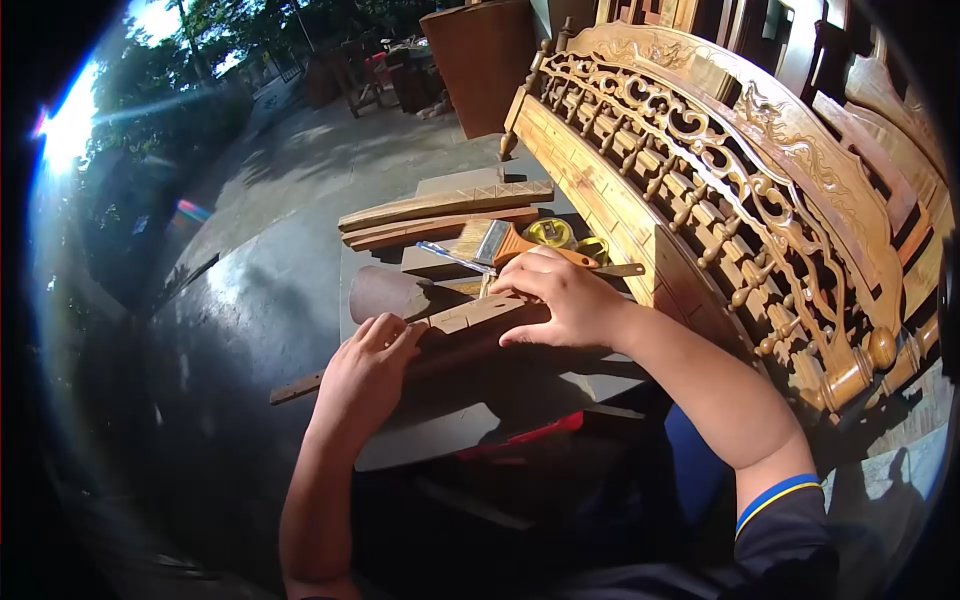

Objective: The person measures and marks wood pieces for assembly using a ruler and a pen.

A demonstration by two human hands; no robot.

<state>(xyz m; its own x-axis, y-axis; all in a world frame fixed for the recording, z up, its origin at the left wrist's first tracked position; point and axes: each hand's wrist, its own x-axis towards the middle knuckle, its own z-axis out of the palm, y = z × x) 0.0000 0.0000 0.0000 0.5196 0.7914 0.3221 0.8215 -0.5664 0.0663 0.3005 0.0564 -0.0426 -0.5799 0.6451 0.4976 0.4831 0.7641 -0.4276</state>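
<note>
My left hand (368, 362) is closed, its fingers curled over the left end of a short wooden block (468, 314). With bent fingers, my right hand (562, 300) grips the block's right end from above, thumb on the near side. The fingertips of both hands are partly hidden. Below the block lies a longer, darker wooden strip (296, 388), its left end jutting out past my left hand. Just behind the block rests a curled brown sheet (385, 295), perhaps sandpaper. A flat paintbrush (492, 240) and a blue-white pen (452, 256) lie beyond my right hand.
Several wooden strips (440, 208) are stacked at the back of the grey work surface (440, 440). A yellow tape measure (550, 233) sits beside the brush. Along the right stands a large carved wooden panel (690, 150) with turned spindles. Bright sun comes from the upper left.
</note>
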